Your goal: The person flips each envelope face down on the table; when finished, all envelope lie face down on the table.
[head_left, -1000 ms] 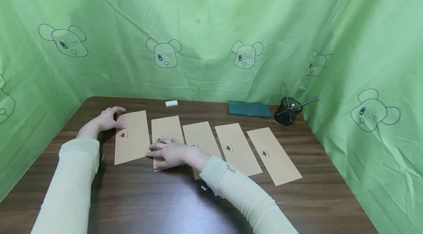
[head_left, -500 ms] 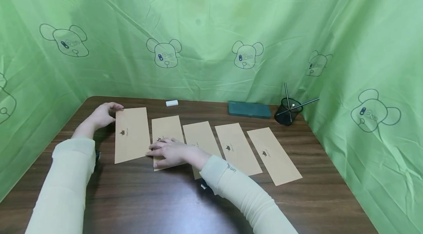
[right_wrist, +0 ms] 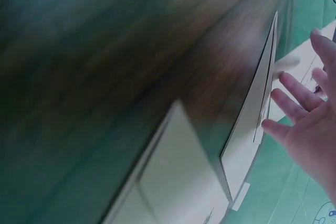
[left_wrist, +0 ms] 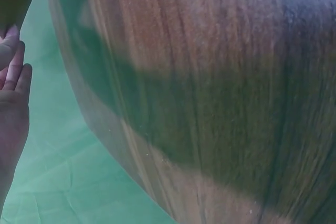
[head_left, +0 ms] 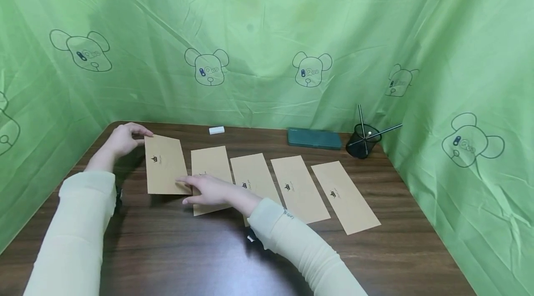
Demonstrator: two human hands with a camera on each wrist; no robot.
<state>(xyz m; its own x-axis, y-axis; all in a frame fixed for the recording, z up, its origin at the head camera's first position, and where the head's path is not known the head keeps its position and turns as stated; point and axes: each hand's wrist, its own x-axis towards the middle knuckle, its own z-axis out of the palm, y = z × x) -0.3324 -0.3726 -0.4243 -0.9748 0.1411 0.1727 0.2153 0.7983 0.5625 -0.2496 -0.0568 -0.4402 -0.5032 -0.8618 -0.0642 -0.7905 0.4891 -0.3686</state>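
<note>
In the head view, my left hand (head_left: 121, 140) pinches the upper left corner of the leftmost kraft envelope (head_left: 164, 168), which carries a small black crown print. That envelope is tilted, its near edge raised with a shadow under it. The left wrist view shows the same hand (left_wrist: 11, 98) at its left edge, fingertips at the envelope's dark underside. My right hand (head_left: 212, 189) reaches over the second envelope (head_left: 210, 161), its index finger extended onto the lifted envelope's lower right edge. The right wrist view has its fingers spread (right_wrist: 296, 98) above an envelope (right_wrist: 244, 135).
Three more envelopes lie slanted to the right: a third (head_left: 250, 170), a fourth (head_left: 300, 189) and a fifth (head_left: 346, 198). Behind them are a white eraser (head_left: 216, 130), a dark green case (head_left: 314, 138) and a black mesh pen cup (head_left: 359, 147). Green curtains (head_left: 258, 31) enclose the wooden table (head_left: 175, 249).
My left hand has shifted to the envelope's far left corner and raised the envelope off the table. The right hand has changed from lying on the second envelope to reaching toward the leftmost one.
</note>
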